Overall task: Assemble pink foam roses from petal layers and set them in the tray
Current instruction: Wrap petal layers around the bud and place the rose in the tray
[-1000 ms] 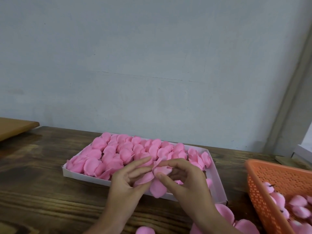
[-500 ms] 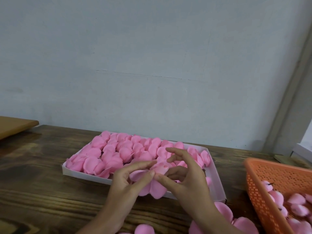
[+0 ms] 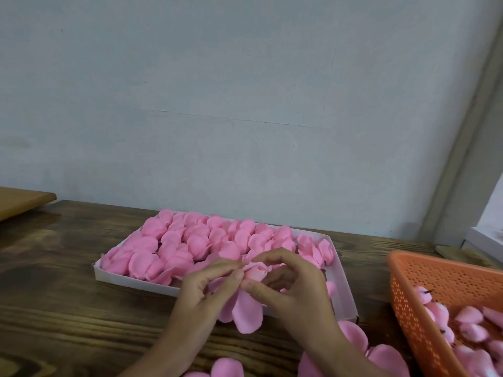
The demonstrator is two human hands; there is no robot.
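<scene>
Both my hands are closed on the half-built pink foam rose (image 3: 253, 271): my left hand (image 3: 206, 291) pinches its petals from one side with curled fingertips, and my right hand (image 3: 295, 293) pinches the other side between thumb and arched fingers, so the bud sits between my fingertips with one loose petal hanging below them. Just beyond my grip the shallow white cardboard tray (image 3: 343, 291) is already packed with finished pink roses (image 3: 190, 242) across most of its floor. Only the strip at its end, beyond my right hand, looks open, so I judge the tray nearly full. This rose is not yet wrapped or placed. Plenty of stock is left: flat pink petal layers (image 3: 353, 333) lie on the dark wooden table (image 3: 68, 308) under my right wrist, and pink buds (image 3: 468, 319) wait in the orange perforated plastic basket (image 3: 435, 284) further out on that side. Compared with a second ago, my left fingers have curled in from lying straight, and the bud shows more plainly between my fingertips.
</scene>
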